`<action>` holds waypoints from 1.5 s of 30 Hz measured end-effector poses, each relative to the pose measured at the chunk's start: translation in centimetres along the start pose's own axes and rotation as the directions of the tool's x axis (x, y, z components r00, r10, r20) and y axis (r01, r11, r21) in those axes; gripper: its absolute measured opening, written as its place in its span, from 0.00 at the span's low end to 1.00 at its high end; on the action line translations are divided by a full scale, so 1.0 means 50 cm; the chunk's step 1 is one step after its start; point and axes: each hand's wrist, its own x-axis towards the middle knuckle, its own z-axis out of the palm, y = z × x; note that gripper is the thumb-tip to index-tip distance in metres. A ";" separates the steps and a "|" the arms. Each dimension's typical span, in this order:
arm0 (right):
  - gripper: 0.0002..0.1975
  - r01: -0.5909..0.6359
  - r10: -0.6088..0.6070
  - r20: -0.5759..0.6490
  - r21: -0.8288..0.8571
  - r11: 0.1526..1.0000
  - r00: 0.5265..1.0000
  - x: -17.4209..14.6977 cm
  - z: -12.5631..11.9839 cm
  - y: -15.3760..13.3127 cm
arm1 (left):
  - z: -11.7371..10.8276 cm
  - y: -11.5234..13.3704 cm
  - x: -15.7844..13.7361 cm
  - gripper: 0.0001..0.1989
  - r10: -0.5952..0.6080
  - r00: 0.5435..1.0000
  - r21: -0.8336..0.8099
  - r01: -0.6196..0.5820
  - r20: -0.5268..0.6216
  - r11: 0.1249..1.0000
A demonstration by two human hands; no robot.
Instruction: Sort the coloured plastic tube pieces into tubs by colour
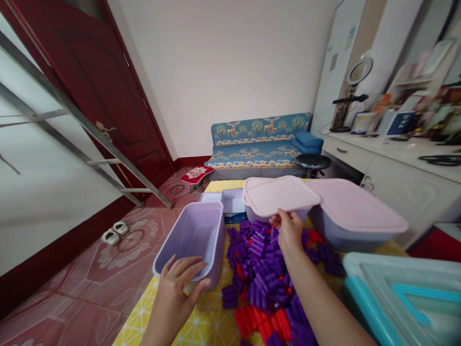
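Note:
My left hand [180, 281] is at the near end of a lavender plastic bin [183, 235], its fingers spread over the rim. No pieces show inside that bin. With my right hand [290, 228] I pinch the near edge of a pale pink lid [283, 194], which sits askew on a second lavender bin [257, 215]. Below and around my right forearm lies a heap of purple tube-shaped plastic pieces [261, 269], with red pieces [264, 324] mixed in, mostly at the near side.
A larger bin with a pink lid [360, 204] stands at right, and a teal-lidded box [406, 288] is nearer. Small lavender trays [233, 199] sit behind the heap on the yellow tablecloth [144, 312]. A ladder [86, 120] leans at left; a sofa [252, 154] stands beyond.

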 end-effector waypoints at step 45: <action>0.14 0.683 -0.113 0.710 -0.702 -0.203 0.695 0.080 0.027 -0.023 | -0.026 0.151 0.065 0.20 -0.708 0.637 -0.930 0.358 0.306 -0.080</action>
